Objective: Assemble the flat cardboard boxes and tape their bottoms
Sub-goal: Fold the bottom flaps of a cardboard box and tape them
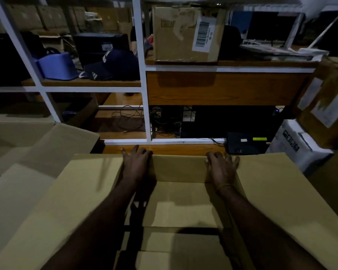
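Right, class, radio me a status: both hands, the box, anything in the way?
Left hand and right hand flat on the far wall of the open cardboard box. Side flaps spread out, no tape seen. Another open box crowds the left side.

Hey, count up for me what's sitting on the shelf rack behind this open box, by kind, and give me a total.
Cardboard box with barcode label: 1
Dark cap: 1
Blue plastic tub: 1
Black device with yellow sticker: 1
Total: 4

The dimmer shelves further back hold more boxes, too dark to count.
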A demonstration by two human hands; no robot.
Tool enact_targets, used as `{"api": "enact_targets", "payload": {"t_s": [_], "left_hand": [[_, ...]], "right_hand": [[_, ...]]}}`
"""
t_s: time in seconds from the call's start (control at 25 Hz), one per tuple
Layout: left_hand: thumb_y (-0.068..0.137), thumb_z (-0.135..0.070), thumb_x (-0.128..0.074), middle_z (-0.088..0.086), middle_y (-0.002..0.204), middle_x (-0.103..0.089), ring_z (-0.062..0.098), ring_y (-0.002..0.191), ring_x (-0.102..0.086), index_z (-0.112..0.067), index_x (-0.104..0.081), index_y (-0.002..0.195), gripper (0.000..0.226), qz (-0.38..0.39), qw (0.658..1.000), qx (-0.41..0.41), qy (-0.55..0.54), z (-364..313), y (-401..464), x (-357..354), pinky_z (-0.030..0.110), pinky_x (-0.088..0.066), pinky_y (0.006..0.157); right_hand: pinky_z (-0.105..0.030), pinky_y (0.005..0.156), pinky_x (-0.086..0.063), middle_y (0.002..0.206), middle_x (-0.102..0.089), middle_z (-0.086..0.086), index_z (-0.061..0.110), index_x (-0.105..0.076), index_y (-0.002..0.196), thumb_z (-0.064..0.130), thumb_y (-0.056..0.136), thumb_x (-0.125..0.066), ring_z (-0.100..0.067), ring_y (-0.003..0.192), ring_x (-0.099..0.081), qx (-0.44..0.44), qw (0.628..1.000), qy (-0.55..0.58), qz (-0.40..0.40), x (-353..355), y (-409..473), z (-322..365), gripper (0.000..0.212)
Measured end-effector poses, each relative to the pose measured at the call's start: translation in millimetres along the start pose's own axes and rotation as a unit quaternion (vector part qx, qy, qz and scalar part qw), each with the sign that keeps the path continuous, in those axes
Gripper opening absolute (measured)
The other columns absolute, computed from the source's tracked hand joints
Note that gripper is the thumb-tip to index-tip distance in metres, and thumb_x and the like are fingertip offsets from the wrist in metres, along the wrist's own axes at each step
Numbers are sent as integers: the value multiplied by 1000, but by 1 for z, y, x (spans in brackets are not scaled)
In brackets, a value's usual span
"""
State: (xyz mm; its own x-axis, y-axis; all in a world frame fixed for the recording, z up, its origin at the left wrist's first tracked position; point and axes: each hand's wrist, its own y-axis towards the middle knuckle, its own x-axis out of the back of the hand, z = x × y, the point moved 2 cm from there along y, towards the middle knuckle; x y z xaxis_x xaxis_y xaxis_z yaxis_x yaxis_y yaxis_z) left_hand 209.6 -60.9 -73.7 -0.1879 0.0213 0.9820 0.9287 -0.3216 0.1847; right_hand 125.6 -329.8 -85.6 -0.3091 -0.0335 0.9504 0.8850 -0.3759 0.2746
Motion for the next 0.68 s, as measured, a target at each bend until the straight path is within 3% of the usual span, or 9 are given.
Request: {"api": "enact_targets", "payload": {"t_s": [0.08,0.16,0.24,0.36,0.56,0.68], "left_hand": [[88,-30,-62,-1,136,-53,25,139,-34,-32,-52,133,46,-4,1000,0,-5,-1,3,1,72,-15,110],[89,-28,-61,4,136,-52,28,139,-34,-31,-49,135,48,-14,1000,10,-15,-3,5,-2,73,-16,108],[87,-30,-65,14,150,-36,36,146,-19,-31,-36,145,66,-5,1000,17,-26,-7,8,-7,74,-6,110],[88,-35,-64,19,161,-5,44,148,5,-36,-11,155,86,20,1000,23,-8,-10,21,-8,69,1,111],[100,-32,-42,14,163,-3,42,148,-2,-44,-2,153,67,43,998,55,5,-6,39,-15,69,-10,112],[94,-45,-52,9,163,0,39,148,-5,-46,0,152,77,102,991,89,-11,-1,32,-6,73,-15,108]], "right_hand": [[-65,109,-19,121,-64,-6,34,-62,110,15,86,-67,-41,127,-44,0,1000,-7,-4,-2,3,0,31],[-69,109,-17,139,-52,-11,38,-58,123,22,88,-67,-46,136,-33,0,999,-33,12,-3,9,0,39],[-70,110,-11,157,-26,-18,43,-40,143,37,94,-60,-52,144,-13,2,998,-56,22,-6,20,-2,54],[-69,111,-11,163,-4,-21,43,-26,152,43,96,-55,-53,146,-3,-7,999,-39,12,-9,36,-6,63],[-67,113,-11,163,3,-21,40,-19,154,41,94,-55,-47,148,-4,28,996,-44,73,-11,55,-9,70],[-67,114,-11,163,-5,-16,37,-13,155,42,95,-50,-47,147,-8,23,991,-60,116,-1,42,-17,71]]}}
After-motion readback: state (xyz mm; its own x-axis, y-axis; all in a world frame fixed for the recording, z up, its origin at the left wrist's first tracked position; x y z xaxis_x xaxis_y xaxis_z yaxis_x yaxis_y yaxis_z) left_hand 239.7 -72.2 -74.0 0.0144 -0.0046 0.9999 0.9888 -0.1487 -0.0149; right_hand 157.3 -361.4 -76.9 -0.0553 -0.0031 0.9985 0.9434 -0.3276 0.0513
